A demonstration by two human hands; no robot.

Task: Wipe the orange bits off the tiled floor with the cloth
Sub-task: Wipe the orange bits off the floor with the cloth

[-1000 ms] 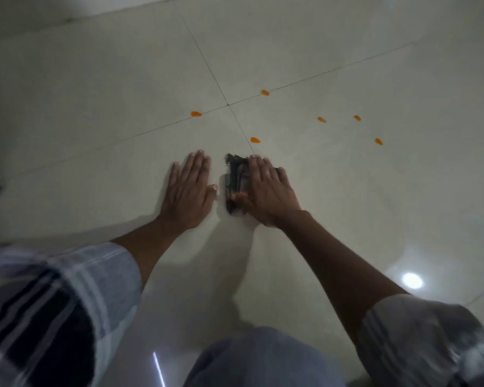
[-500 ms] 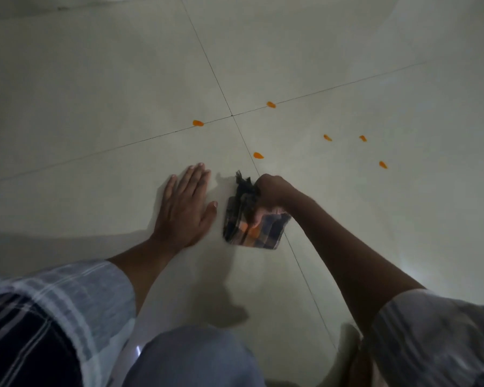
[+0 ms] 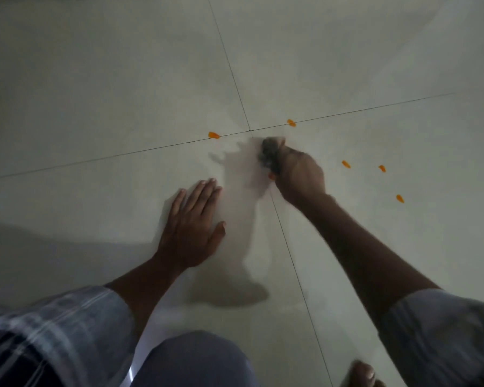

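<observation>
My right hand (image 3: 299, 174) grips a bunched dark checked cloth (image 3: 270, 153), blurred by motion, just below the crossing of the tile joints. A sliver of orange (image 3: 271, 177) shows under the hand's near edge. Other orange bits lie on the pale tiled floor (image 3: 123, 79): one left of the crossing (image 3: 213, 135), one right of it (image 3: 291, 122), and three further right (image 3: 346, 164), (image 3: 382, 168), (image 3: 400, 198). My left hand (image 3: 192, 227) rests flat on the floor with fingers spread, left of the cloth and apart from it.
Dark grout lines cross at the tile joint (image 3: 249, 130). My knee (image 3: 190, 358) in grey cloth fills the bottom centre, and a bare toe (image 3: 361, 372) shows at the bottom right. Checked sleeves cover both upper arms.
My right hand bunched the cloth up and carried it forward, over the orange bit near the vertical joint. The left hand stayed flat on the floor. The view shifted downward.
</observation>
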